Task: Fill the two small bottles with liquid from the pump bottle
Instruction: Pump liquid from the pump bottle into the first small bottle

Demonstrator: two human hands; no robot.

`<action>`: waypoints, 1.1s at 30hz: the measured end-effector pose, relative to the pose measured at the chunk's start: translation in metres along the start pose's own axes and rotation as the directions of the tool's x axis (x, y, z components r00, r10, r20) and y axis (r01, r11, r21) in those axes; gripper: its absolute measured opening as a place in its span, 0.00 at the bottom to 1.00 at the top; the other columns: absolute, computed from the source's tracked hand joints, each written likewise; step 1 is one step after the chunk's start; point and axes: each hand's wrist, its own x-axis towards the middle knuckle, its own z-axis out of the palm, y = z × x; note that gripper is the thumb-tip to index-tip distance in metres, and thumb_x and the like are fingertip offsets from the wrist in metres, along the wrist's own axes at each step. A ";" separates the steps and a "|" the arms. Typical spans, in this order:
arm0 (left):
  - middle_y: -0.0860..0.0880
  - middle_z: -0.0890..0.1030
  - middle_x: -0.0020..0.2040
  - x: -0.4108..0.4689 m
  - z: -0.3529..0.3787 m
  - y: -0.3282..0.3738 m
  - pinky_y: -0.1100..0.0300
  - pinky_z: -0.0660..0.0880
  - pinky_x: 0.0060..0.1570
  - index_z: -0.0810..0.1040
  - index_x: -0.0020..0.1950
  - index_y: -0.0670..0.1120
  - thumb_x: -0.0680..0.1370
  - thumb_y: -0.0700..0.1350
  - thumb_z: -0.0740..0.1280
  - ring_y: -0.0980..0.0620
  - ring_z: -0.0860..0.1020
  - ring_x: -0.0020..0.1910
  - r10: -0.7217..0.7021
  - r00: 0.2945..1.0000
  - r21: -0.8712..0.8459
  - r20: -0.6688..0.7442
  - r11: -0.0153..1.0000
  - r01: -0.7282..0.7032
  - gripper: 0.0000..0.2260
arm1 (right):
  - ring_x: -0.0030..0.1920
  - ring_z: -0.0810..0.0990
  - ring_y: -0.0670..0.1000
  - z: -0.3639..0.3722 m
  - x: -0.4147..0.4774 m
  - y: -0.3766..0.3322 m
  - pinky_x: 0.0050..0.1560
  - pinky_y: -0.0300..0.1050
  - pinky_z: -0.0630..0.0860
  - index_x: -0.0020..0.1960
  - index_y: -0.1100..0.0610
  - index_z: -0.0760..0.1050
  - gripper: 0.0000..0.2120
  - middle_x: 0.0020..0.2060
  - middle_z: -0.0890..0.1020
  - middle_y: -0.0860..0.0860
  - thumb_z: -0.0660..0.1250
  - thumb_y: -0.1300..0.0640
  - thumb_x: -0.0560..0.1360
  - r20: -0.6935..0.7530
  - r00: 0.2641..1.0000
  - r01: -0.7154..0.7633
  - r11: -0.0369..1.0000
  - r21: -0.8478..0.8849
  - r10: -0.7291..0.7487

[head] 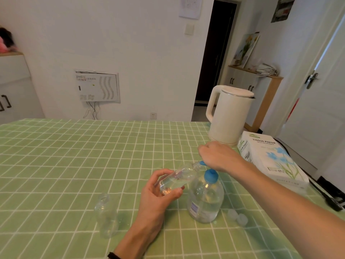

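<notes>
A clear pump bottle (205, 200) with a blue pump top stands on the green checked tablecloth, partly full. My right hand (218, 156) rests on top of the pump head, and the blue spout shows just under it. My left hand (158, 191) grips a small clear bottle (177, 178), tilted, its open mouth held up against the spout. That bottle holds some liquid. A second small clear bottle (106, 215) stands upright and uncapped to the left, and looks empty.
Two pale bottle caps (238, 216) lie right of the pump bottle. A white kettle (229, 114) and a tissue paper box (268, 156) sit at the table's right side. A dark object (330, 199) lies at the right edge.
</notes>
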 end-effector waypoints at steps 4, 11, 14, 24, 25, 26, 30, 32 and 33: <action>0.38 0.85 0.61 0.001 0.001 -0.001 0.55 0.82 0.55 0.81 0.59 0.44 0.64 0.36 0.82 0.40 0.84 0.56 0.006 1.000 0.003 0.008 1.000 -0.006 0.25 | 0.37 0.65 0.53 0.007 -0.002 -0.001 0.34 0.47 0.59 0.37 0.57 0.61 0.12 0.39 0.69 0.56 0.53 0.60 0.80 0.079 0.996 -0.049 0.999 0.021 0.047; 0.40 0.85 0.61 -0.001 0.002 0.003 0.56 0.82 0.54 0.81 0.59 0.46 0.62 0.37 0.83 0.38 0.84 0.57 -0.007 1.000 0.005 0.002 1.000 0.007 0.26 | 0.35 0.64 0.53 0.006 -0.003 -0.003 0.34 0.48 0.59 0.37 0.57 0.61 0.12 0.37 0.68 0.55 0.53 0.58 0.79 0.055 0.998 -0.040 0.999 0.019 0.039; 0.40 0.85 0.62 -0.001 0.002 0.003 0.56 0.82 0.54 0.82 0.58 0.47 0.62 0.37 0.83 0.38 0.84 0.57 -0.014 1.000 -0.003 0.002 1.000 0.014 0.26 | 0.36 0.66 0.53 0.001 0.000 -0.002 0.36 0.49 0.61 0.37 0.56 0.64 0.12 0.37 0.70 0.54 0.52 0.54 0.79 0.015 1.000 -0.013 1.000 0.008 0.013; 0.39 0.85 0.61 -0.002 0.002 0.001 0.56 0.81 0.55 0.81 0.59 0.44 0.64 0.36 0.82 0.39 0.84 0.57 0.014 1.000 0.007 0.001 1.000 -0.014 0.25 | 0.66 0.68 0.62 0.014 -0.001 0.004 0.62 0.59 0.68 0.67 0.56 0.70 0.21 0.64 0.73 0.58 0.52 0.48 0.80 -0.069 0.997 -0.044 0.999 -0.022 0.043; 0.39 0.85 0.61 -0.002 0.002 0.002 0.56 0.81 0.55 0.81 0.59 0.45 0.64 0.36 0.82 0.38 0.83 0.58 0.013 1.000 0.007 0.005 1.000 -0.013 0.24 | 0.68 0.67 0.62 0.013 -0.001 0.004 0.65 0.60 0.67 0.71 0.56 0.67 0.23 0.67 0.72 0.58 0.52 0.48 0.80 -0.074 0.996 -0.044 0.998 -0.039 0.041; 0.39 0.85 0.62 -0.003 0.003 0.002 0.56 0.81 0.55 0.81 0.58 0.45 0.64 0.36 0.82 0.38 0.83 0.58 0.010 1.000 0.005 0.006 1.000 -0.010 0.24 | 0.69 0.67 0.62 0.012 -0.001 0.003 0.67 0.61 0.66 0.72 0.57 0.66 0.25 0.69 0.71 0.59 0.52 0.47 0.80 -0.083 0.996 -0.037 0.998 -0.059 0.032; 0.38 0.85 0.61 -0.003 0.003 0.003 0.56 0.81 0.55 0.82 0.57 0.46 0.63 0.37 0.83 0.37 0.83 0.57 0.003 1.000 -0.014 -0.005 1.000 -0.004 0.24 | 0.71 0.63 0.62 0.004 0.000 0.000 0.71 0.65 0.62 0.72 0.56 0.65 0.26 0.72 0.67 0.58 0.49 0.46 0.78 -0.093 0.996 -0.025 0.990 -0.139 0.012; 0.38 0.85 0.61 -0.002 0.002 0.002 0.55 0.81 0.55 0.81 0.58 0.46 0.63 0.37 0.83 0.37 0.84 0.56 0.002 1.000 -0.011 -0.005 1.000 -0.003 0.25 | 0.71 0.63 0.62 0.006 0.002 0.000 0.71 0.65 0.62 0.70 0.56 0.66 0.26 0.73 0.67 0.57 0.48 0.47 0.77 -0.086 0.996 -0.016 0.989 -0.146 0.003; 0.38 0.85 0.61 -0.001 0.002 0.002 0.55 0.81 0.55 0.81 0.58 0.45 0.64 0.37 0.83 0.37 0.84 0.57 0.002 1.000 -0.009 -0.004 1.000 -0.002 0.25 | 0.70 0.64 0.62 0.007 0.003 0.000 0.71 0.64 0.63 0.70 0.56 0.67 0.25 0.72 0.68 0.57 0.49 0.47 0.78 -0.082 0.997 -0.025 0.993 -0.114 0.015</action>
